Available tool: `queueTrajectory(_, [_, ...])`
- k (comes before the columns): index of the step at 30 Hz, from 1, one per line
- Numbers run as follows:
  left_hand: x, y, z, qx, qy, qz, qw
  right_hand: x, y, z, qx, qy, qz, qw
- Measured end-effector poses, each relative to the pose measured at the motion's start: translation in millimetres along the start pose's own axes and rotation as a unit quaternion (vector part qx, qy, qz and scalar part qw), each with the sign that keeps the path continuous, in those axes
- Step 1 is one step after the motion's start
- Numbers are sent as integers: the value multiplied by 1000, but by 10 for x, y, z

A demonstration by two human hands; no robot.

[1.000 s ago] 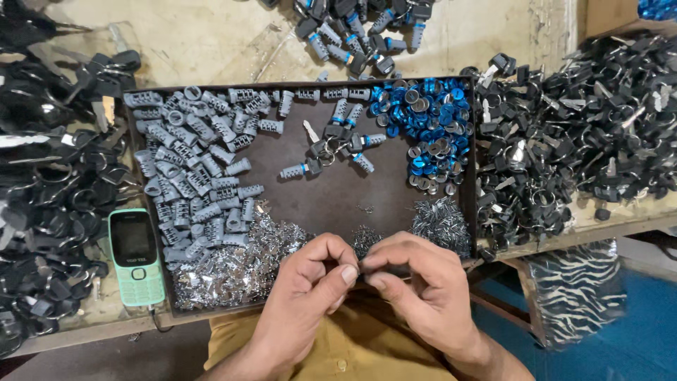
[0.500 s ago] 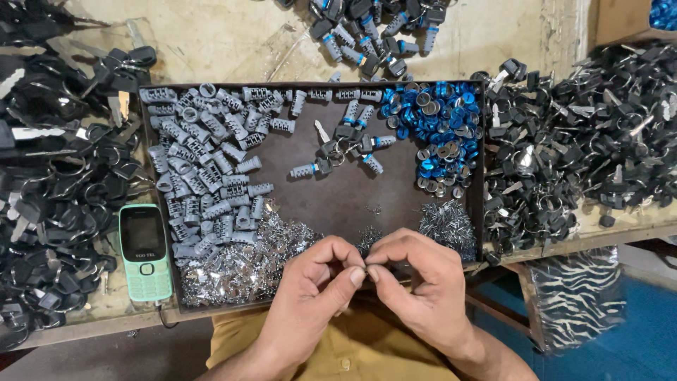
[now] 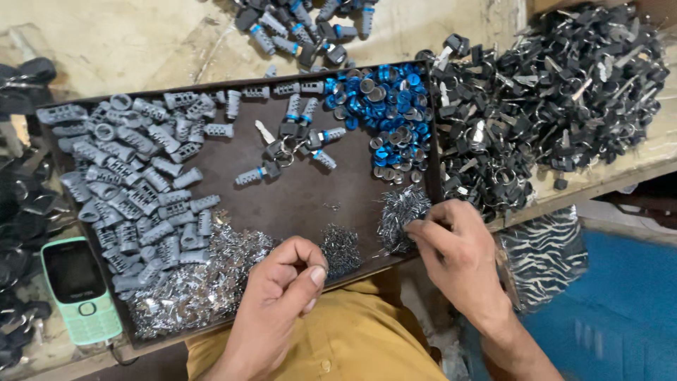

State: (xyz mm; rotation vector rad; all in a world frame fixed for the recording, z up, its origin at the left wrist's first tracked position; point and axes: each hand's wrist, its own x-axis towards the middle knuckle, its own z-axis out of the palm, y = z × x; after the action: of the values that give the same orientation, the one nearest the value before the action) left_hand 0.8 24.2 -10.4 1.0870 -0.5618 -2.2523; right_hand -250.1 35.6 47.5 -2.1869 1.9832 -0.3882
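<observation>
A dark brown tray lies before me. In it are several grey cylinder barrels at the left, blue caps at the back right, and piles of small silver metal bits along the near edge. My left hand hovers over the near edge with its fingers curled; a small part seems pinched between thumb and forefinger, too small to tell. My right hand reaches into a small silver pile at the tray's right front corner, fingertips touching it.
A heap of black keys on rings fills the bench right of the tray. A mint-green push-button phone lies at the left front. More grey and blue barrels sit beyond the tray. Black parts crowd the far left.
My hands were together at the tray's near edge, working a small part. They have come apart: the right hand moved right to the silver pile, the left stayed near the edge.
</observation>
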Motion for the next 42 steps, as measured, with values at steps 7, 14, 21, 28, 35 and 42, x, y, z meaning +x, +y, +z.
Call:
queueTrajectory(7, [-21, -9, -39, 25, -7, 1, 1000, -73, 155, -61, 185, -1, 74, 980])
queueTrajectory(14, [-33, -44, -40, 48, -34, 32, 998, -46, 244, 33, 159, 24, 129, 978])
queueTrajectory(21, [-5, -35, 149, -59, -21, 18, 998, -99, -375, 262, 404, 3, -2, 915])
queueTrajectory(28, [-77, 40, 194, -156, -41, 28, 986, -55, -670, 403, 374, 48, -37, 926])
queueTrajectory(35, [-70, 21, 159, -136, -51, 51, 988, -33, -675, 379, 379, 26, -15, 925])
queueTrajectory(42, [-72, 73, 101, -24, -47, 93, 994, -36, -592, 372, 465, -8, 38, 884])
